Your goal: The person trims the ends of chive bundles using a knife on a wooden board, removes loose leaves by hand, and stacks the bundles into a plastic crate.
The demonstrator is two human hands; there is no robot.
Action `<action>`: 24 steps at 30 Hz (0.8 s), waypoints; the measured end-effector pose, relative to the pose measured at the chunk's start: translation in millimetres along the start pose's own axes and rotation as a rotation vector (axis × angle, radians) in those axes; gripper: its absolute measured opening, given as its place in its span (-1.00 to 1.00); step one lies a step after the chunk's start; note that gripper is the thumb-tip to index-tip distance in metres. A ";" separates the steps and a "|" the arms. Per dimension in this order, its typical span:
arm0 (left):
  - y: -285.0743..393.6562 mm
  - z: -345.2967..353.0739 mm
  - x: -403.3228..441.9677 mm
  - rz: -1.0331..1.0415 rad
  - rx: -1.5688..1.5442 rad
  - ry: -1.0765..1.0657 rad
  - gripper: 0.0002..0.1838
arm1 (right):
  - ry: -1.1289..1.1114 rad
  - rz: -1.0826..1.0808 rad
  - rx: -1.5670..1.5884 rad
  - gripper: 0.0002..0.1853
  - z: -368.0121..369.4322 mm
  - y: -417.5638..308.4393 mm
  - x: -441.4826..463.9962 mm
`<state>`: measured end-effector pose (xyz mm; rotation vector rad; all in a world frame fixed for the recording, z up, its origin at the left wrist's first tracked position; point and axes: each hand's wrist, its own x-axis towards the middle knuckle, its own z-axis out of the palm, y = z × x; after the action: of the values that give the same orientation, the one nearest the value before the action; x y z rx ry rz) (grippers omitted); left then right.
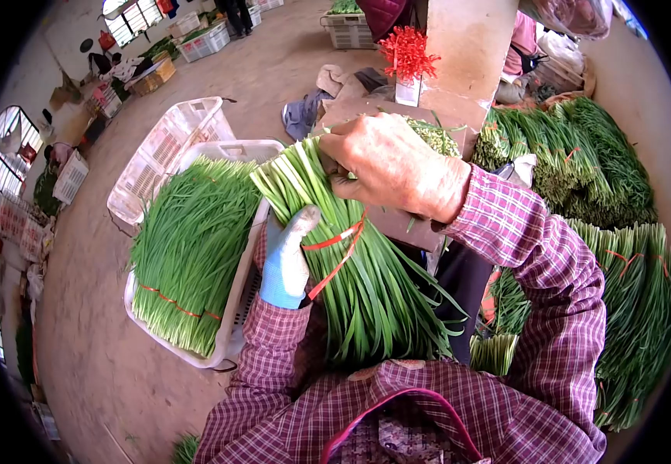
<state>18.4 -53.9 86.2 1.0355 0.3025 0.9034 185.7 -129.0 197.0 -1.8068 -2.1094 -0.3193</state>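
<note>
A bunch of green garlic chives [358, 271] lies in front of my chest, pale cut ends away from me and leaf tips towards me. A red tie [343, 246] circles its middle, one end hanging loose. My left hand [287, 259], in a blue and white glove, is closed round the left side of the bunch, thumb on top. My bare right hand [389, 166] is closed at the right edge of the pale stem ends, fingers curled against them. Its fingertips are partly hidden among the stems. Behind this hand is a brown table [358, 110] with cut stem ends on it.
A white crate [229, 325] of chives stands at my left, another crate [143, 174] behind it. Tied chive bunches are piled at right [575, 155] and nearer me [637, 309]. Red ties [409, 52] stand in a holder by a pillar [463, 54]. Further crates line the room.
</note>
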 end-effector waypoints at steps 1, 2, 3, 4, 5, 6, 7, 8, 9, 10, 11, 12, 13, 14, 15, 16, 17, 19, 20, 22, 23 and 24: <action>0.1 -0.4 0.0 -0.003 -0.020 0.004 -0.47 | 0.069 -0.057 -0.016 -0.70 3.4 1.7 0.3; 0.3 -0.9 -0.1 -0.007 -0.040 0.009 -0.47 | 0.137 -0.114 -0.032 -0.71 5.6 2.6 0.6; 0.3 -2.8 0.3 -0.007 -0.041 0.011 -0.47 | 0.136 -0.116 -0.031 -0.71 6.4 1.6 -0.5; 0.2 -5.7 1.7 -0.008 -0.040 -0.028 -0.46 | 0.214 -0.164 -0.034 -0.72 7.3 -0.2 -2.5; 0.1 -7.5 2.5 -0.010 -0.039 -0.066 -0.45 | 0.291 -0.211 -0.035 -0.73 8.5 -1.8 -3.8; 3.1 -4.4 1.7 -0.011 -0.039 -0.064 -0.45 | 0.289 -0.211 -0.033 -0.73 11.0 -2.6 -3.6; 8.4 2.3 0.2 -0.021 -0.028 -0.053 -0.44 | 0.283 -0.221 -0.079 -0.76 14.7 -2.7 -3.2; 11.0 6.7 -0.6 -0.029 -0.016 -0.042 -0.43 | 0.278 -0.231 -0.125 -0.78 18.5 -2.5 -3.2; 10.4 7.9 -0.8 -0.030 -0.017 -0.042 -0.43 | 0.261 -0.234 -0.123 -0.83 20.7 -4.7 -4.3; 9.8 8.7 -1.2 -0.007 -0.003 -0.025 -0.43 | 0.260 -0.234 -0.123 -0.83 20.5 -4.6 -4.6; 9.5 8.8 -1.5 0.014 0.012 -0.007 -0.43 | 0.192 -0.218 -0.119 -0.75 19.5 -4.5 -5.1; 9.0 8.1 -1.6 0.012 0.012 -0.006 -0.43 | 0.124 -0.201 -0.115 -0.66 18.6 -4.9 -5.2; 8.1 6.8 -1.0 0.010 0.003 -0.002 -0.43 | 0.229 -0.299 -0.091 -0.80 21.2 0.8 -1.7; 6.8 5.6 -0.1 0.009 -0.005 0.003 -0.43 | 0.228 -0.298 -0.091 -0.80 21.7 3.5 0.3; 5.6 3.3 0.9 0.008 -0.006 0.002 -0.43 | 0.249 -0.322 -0.079 -0.80 21.2 3.9 3.1; 3.9 0.1 2.3 0.011 -0.036 -0.008 -0.42 | 0.270 -0.346 -0.068 -0.81 20.5 4.4 5.8; 2.7 -3.4 3.7 0.015 -0.064 -0.018 -0.42 | 0.275 -0.353 -0.066 -0.82 19.0 5.4 8.3; 2.4 -10.4 6.0 0.018 0.026 -0.013 -0.41 | 0.274 -0.325 -0.108 -0.84 12.4 6.7 17.1; 1.5 -12.2 7.4 0.023 0.116 -0.006 -0.41 | 0.274 -0.301 -0.149 -0.85 7.2 10.0 23.5; -8.8 -12.4 1.5 -0.080 0.042 -0.032 -0.44 | 0.560 -0.349 -0.205 -0.93 -25.9 29.4 53.5; -5.6 -5.1 -1.5 -0.087 0.023 -0.023 -0.44 | 0.649 -0.351 -0.273 -0.95 -44.7 35.2 61.2; -1.8 1.0 -3.7 -0.094 0.003 -0.018 -0.44 | 0.737 -0.352 -0.347 -0.94 -63.0 39.0 64.9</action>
<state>17.7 -57.8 84.5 1.0232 0.3353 0.8088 222.7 -88.1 278.5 -1.1639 -1.8617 -1.2849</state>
